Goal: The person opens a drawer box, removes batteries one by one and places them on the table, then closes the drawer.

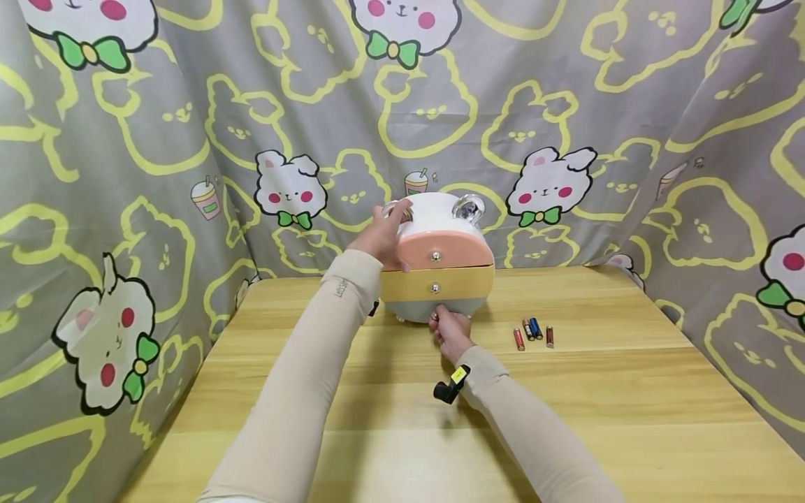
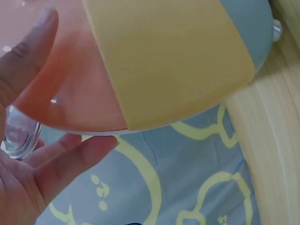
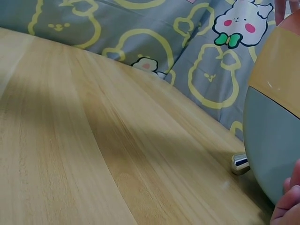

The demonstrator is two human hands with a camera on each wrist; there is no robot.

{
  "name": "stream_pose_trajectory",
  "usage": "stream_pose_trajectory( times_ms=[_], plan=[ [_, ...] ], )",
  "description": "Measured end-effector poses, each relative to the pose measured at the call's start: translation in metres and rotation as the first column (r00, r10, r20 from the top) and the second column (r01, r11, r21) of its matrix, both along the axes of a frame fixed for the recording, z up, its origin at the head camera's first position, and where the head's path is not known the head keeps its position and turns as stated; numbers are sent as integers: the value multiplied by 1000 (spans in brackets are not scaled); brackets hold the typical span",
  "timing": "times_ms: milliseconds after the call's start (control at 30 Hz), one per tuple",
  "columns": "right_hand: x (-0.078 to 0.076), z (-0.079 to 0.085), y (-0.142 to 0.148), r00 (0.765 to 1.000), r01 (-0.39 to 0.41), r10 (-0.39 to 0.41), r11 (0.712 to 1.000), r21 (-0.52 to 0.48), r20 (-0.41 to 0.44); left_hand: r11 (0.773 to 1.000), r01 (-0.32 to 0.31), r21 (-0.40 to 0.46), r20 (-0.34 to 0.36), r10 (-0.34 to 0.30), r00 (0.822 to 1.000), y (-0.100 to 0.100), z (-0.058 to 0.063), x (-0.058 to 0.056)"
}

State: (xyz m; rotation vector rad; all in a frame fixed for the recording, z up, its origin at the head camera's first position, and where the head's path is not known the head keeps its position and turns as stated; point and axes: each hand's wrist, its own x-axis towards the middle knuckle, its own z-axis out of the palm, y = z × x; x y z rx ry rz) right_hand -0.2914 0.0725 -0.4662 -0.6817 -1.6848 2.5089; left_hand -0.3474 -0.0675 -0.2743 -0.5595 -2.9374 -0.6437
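Note:
A small rounded drawer chest (image 1: 462, 285) stands toward the back of the table, with a pink top drawer (image 1: 459, 246), a yellow middle drawer (image 1: 409, 285) and a grey bottom drawer (image 1: 402, 309). My left hand (image 1: 382, 239) grips its upper left side; in the left wrist view the thumb lies over the pink front and the fingers (image 2: 77, 157) against the side. Low at the front, my right hand (image 1: 453, 334) pinches the grey drawer's knob, which the fingertips mostly hide. All drawers look pushed in. Only a few right fingers (image 3: 287, 206) show in the right wrist view.
Several small batteries (image 1: 535, 328) lie on the wooden table (image 1: 566, 391) to the right of the chest. Clear round ears (image 1: 469, 208) stick up from its white top. A grey patterned curtain (image 1: 352, 119) hangs behind and along both sides.

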Motion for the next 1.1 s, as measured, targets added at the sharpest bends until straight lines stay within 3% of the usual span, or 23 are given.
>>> stream_pose_trajectory(
  times_ms=[100,267,600,1100],
  plan=[
    [0,-1,-1,1000,-3,3,1000,12,0,996,-11,-87,-50,7,999,1,-3,4],
    [3,-3,-2,1000,-10,10,1000,28,9,991,-43,-124,-87,32,996,3,-11,6],
    [4,1,-1,999,45,-43,997,58,-26,996,-40,-74,-95,33,995,10,-8,3],
    [16,-2,-5,999,38,-38,995,89,-5,996,-70,-55,-64,67,996,8,-8,7]
  ],
)
